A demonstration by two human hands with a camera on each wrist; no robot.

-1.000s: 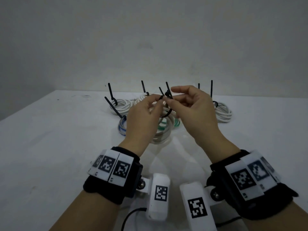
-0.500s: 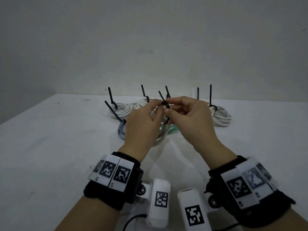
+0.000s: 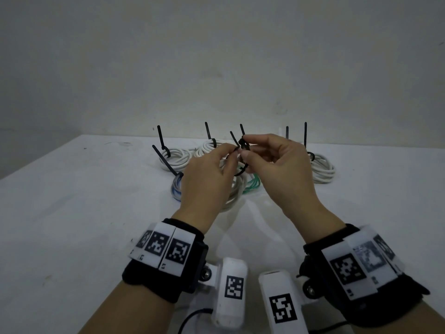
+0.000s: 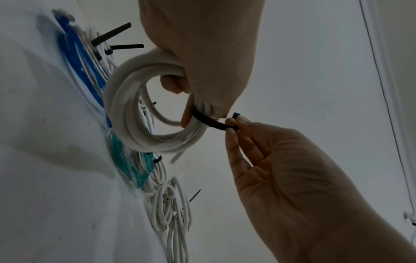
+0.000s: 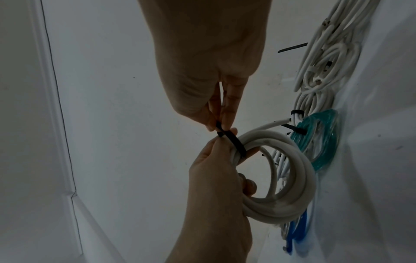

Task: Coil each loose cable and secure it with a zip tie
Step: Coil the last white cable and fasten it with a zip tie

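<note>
A coiled white cable hangs from my left hand, whose fingers curl through the coil above the table. A black zip tie is looped round the coil's strands. My left thumb and forefinger pinch the tie beside the cable. My right hand pinches the zip tie near its head between thumb and fingertips. In the head view the tie shows between both hands, its tails pointing up.
Several tied coils lie on the white table behind my hands: a white one at back left, a blue one, a green one, and a white one at right. A plain wall stands beyond.
Both hands stay together at the zip tie, with the coil still hanging from the left hand. The fingers have shifted slightly on the tie; the head view has tilted a little.
</note>
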